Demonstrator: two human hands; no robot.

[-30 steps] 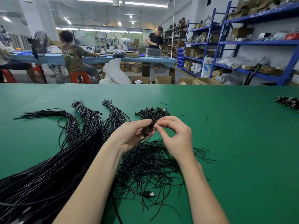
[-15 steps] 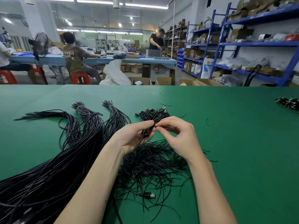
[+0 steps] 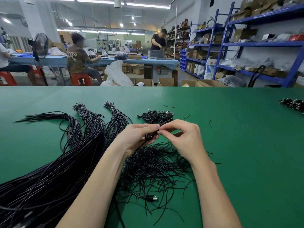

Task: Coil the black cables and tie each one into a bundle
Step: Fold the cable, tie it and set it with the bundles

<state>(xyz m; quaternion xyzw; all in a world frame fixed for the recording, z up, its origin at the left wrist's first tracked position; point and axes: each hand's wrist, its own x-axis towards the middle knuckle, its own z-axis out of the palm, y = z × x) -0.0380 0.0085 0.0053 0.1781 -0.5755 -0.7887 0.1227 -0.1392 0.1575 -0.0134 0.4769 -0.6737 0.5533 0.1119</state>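
Item in hand: one small coil (image 3: 149,136) of black cable, held just left of frame centre, above the green table (image 3: 246,145). Left hand (image 3: 139,137): fingers curled round the coil, thumb over its top, gripping it. Right hand (image 3: 184,137): thumb and forefinger pinched together on a thin black strand at the coil's upper right edge, remaining fingers loosely curled; whether that strand is a tie or the cable's own tail cannot be told. Key relation: the coil sits immediately left of the right fingertips, touching them, its short strand running up and to the right from coil to pinch; the left hand is the nearer, the holder. Judgement: the binding step is under way, and the next turn would wrap across the coil's waist. Stock: loose ties (image 3: 153,168) heaped directly below the hands; long uncoiled cables (image 3: 65,162) sweeping from lower left to upper left; finished bundles (image 3: 156,116) just above the hands.
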